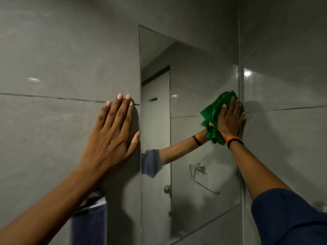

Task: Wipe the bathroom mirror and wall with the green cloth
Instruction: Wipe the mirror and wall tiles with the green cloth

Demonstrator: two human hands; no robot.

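I see the upper mirror (194, 71) unobstructed above the right hand (230, 119), which presses the green cloth (211, 117) flat at the mirror's right edge, against the corner of the side wall (283, 68). That corner blocks travel to the right. The lower mirror is open glass beneath the right forearm. My left hand (113, 131) lies flat on the tiled wall (62, 50), just beside the mirror's left edge, thumb touching it.
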